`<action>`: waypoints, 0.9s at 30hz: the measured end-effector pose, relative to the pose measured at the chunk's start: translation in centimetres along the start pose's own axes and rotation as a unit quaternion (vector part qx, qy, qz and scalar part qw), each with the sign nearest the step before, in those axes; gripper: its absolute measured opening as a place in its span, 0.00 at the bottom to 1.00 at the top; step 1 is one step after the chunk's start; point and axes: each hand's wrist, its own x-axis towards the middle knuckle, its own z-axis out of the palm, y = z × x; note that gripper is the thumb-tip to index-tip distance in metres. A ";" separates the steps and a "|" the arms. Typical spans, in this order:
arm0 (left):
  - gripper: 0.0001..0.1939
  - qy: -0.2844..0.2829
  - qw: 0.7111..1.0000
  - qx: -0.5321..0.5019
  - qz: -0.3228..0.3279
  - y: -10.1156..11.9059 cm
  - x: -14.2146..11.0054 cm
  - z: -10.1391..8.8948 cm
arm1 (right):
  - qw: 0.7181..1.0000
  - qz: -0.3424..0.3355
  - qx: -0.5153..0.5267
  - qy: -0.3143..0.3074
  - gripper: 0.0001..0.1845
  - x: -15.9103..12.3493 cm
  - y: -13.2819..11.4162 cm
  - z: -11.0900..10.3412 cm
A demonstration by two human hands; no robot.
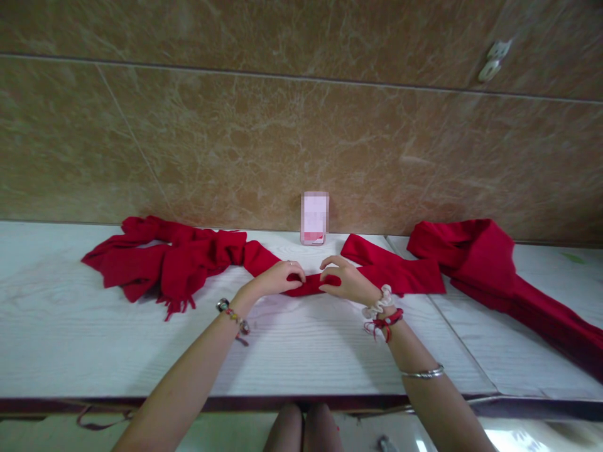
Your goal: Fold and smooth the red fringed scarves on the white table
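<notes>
A long red scarf (311,287) lies across the white table, and its middle runs as a narrow folded strip beneath both hands. My left hand (281,277) has its thumb and fingers curled in on this strip. Close by on the right, my right hand (349,282) bends its thumb and fingers onto the same strip, a short gap from the left. Further left the scarf is bunched, with a fringe (176,304) hanging from it. On the right side, a flat red band (402,275) crosses another length. Fingertips on the cloth are partly hidden.
A phone (315,218) with a blurred screen leans upright against the brown tiled wall (264,144). More red cloth (485,257) lies looped on the right, trailing off the edge. The white table (292,358) has a seam at right. A wall socket (494,59) sits upper right.
</notes>
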 end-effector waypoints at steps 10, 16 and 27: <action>0.05 0.006 0.999 -0.030 -0.019 0.2 -0.1 -0.2 | 1.000 -0.010 -0.001 0.001 0.07 0.0 0.4 0.3; 0.07 -0.028 0.997 -0.071 0.016 0.8 -0.4 -0.4 | 0.999 -0.004 0.030 -0.014 0.07 0.0 0.5 0.0; 0.06 0.010 0.997 -0.060 -0.040 0.4 0.1 0.1 | 0.995 -0.064 -0.065 0.031 0.10 0.0 0.1 0.9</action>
